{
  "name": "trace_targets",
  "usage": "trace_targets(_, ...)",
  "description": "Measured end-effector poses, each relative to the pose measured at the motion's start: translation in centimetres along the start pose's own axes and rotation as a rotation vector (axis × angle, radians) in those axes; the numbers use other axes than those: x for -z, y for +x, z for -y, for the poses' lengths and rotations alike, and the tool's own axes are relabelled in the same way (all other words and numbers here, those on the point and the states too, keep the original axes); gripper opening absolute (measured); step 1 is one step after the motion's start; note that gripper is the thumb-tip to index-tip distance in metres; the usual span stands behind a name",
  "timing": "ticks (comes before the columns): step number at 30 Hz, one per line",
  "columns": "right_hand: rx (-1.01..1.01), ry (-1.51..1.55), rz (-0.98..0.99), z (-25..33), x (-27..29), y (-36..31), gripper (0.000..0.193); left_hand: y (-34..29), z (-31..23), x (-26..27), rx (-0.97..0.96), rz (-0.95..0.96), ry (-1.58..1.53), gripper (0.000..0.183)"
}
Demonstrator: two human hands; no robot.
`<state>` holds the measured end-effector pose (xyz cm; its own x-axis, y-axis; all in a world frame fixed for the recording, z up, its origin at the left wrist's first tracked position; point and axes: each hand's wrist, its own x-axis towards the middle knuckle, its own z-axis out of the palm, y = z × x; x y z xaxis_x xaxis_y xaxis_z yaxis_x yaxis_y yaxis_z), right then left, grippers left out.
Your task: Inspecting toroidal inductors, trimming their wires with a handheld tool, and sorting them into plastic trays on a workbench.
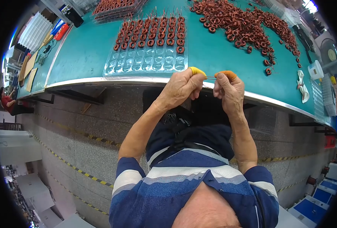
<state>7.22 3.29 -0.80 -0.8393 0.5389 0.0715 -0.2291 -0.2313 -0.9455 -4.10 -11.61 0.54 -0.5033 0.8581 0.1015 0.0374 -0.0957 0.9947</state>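
Just over the table's front edge, my left hand (183, 88) and my right hand (230, 89) are close together, both closed in a pinch. A thin copper wire (210, 78) stretches between their fingertips; whether a coil hangs on it is hidden by the fingers. A yellow finger cover (197, 71) is on my left hand, an orange one (228, 74) on my right. Beyond my left hand lies a clear plastic tray (109, 70) with round pockets. Copper ring coils (150, 42) fill its far rows, wire ends upward; the near pockets hold none.
Loose ring coils (244, 34) are heaped across the green table (87, 53) at far right. More filled trays (119, 13) stand at far left. Rightward are a white tub (315, 70), a white cloth (302, 86) and stacked clear trays (329, 98). Another person (9, 102) is at the left edge.
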Motion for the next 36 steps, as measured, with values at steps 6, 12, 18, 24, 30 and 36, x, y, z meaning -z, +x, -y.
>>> trace_targets(6, -0.017, 0.073, -0.013, 0.9, -1.2, -0.8, 0.022, -1.3, -0.9, -0.2, -0.057, 0.019, -0.047, 0.030)
trace_targets(12, 0.058, 0.054, 0.007, 1.4, -1.5, -0.9, 0.024, -1.4, -1.0, -1.3, -0.040, 0.013, -0.467, 0.028)
trace_targets(18, 0.215, -0.127, -0.139, 1.4, -1.2, -0.2, 0.039, -1.2, -0.3, -1.5, -0.089, -0.073, -0.464, 0.023)
trace_targets(24, -0.008, -0.096, 0.025, 1.3, -1.8, -1.0, 0.030, -0.4, -0.8, -1.3, -0.188, -0.192, 0.097, 0.022)
trace_targets(30, -0.179, 0.140, 0.097, 2.1, -1.7, -0.3, 0.025, -0.1, -2.7, 0.6, -0.291, -0.027, 0.485, 0.029)
trace_targets(36, -0.349, 0.083, 0.229, 2.1, -0.8, 0.2, 0.023, 0.1, -5.2, 2.5, -0.147, 0.328, 0.788, 0.032)
